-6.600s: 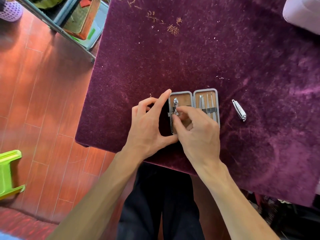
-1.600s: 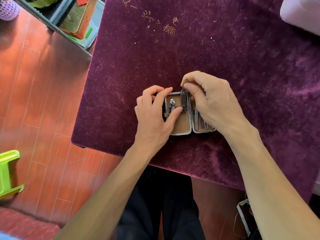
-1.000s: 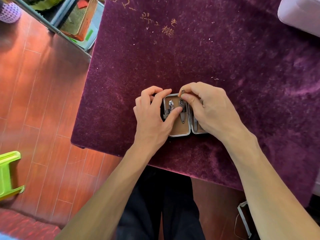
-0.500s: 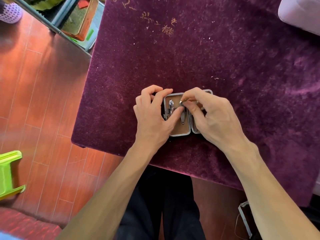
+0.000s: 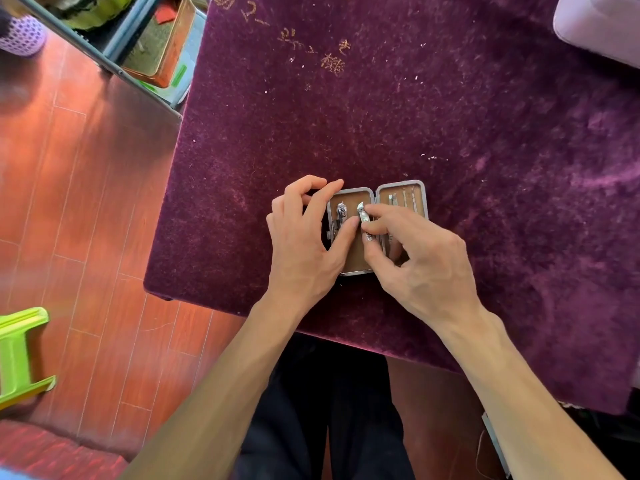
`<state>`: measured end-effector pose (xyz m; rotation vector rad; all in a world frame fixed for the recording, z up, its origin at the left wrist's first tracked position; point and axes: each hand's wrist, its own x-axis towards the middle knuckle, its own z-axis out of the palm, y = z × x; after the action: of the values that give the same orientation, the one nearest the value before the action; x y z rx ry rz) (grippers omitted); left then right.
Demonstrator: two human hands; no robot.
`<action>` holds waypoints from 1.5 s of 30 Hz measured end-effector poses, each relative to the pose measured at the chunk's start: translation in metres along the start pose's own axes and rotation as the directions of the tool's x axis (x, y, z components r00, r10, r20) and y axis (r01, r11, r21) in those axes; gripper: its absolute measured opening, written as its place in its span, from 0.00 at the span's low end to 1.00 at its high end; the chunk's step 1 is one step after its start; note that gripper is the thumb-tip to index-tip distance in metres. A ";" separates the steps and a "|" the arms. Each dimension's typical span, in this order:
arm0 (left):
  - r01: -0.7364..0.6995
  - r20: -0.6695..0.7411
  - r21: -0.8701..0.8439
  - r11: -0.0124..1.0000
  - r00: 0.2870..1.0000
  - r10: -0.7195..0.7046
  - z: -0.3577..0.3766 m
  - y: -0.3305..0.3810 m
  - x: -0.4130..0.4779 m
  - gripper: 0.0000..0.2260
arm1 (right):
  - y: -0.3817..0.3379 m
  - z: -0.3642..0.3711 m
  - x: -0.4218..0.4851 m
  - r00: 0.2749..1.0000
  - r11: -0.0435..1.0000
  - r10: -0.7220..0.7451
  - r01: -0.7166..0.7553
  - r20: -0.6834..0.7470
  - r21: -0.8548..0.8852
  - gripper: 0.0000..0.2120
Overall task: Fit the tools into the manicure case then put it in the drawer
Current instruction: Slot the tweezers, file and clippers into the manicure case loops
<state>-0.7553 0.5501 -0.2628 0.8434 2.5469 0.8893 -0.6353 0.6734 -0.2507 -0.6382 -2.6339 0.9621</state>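
Observation:
A small grey manicure case point(image 5: 401, 184) lies open on the purple velvet table point(image 5: 450, 116) near its front edge. Its tan left half holds a small nail clipper point(image 5: 341, 213) under a strap. My right hand point(image 5: 415, 265) pinches a second silver nail clipper point(image 5: 363, 220) against the left half, beside the first one. My left hand point(image 5: 304, 244) steadies the case at its left edge, thumb pressing inside next to the clippers. The right half shows several thin metal tools point(image 5: 403, 199), partly hidden by my right hand.
A pale lilac object point(image 5: 602, 26) sits at the table's far right corner. Left of the table are a red wooden floor, a metal rack with a box point(image 5: 159, 46) and a green stool point(image 5: 20, 355). My legs are under the table's front edge.
My right hand brought the second clipper from above the case down into the left half and slid toward me, uncovering the top of the right half. My left hand stayed put.

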 end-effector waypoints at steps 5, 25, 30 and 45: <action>-0.006 0.012 0.006 1.000 1.000 0.006 0.000 -0.003 0.000 0.21 | 0.000 0.002 -0.011 0.999 0.997 -0.008 0.011 0.037 -0.076 0.08; -0.041 0.007 0.036 0.999 0.999 0.041 0.002 -0.003 -0.001 0.12 | -0.042 0.023 -0.008 0.915 0.923 0.365 -0.379 -0.171 -0.060 0.11; -0.034 0.022 0.059 0.998 0.999 0.033 0.004 -0.005 0.000 0.12 | -0.051 0.028 -0.006 0.868 0.881 0.461 -0.473 -0.185 -0.026 0.10; -0.040 0.069 0.053 0.998 0.997 0.036 0.002 -0.006 0.002 0.13 | -0.053 0.024 -0.003 0.715 0.721 0.688 -0.655 -0.120 0.227 0.06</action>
<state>-0.7584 0.5488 -0.2681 0.9245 2.5145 0.7920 -0.6584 0.6221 -0.2339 -1.6314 -2.1057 1.2019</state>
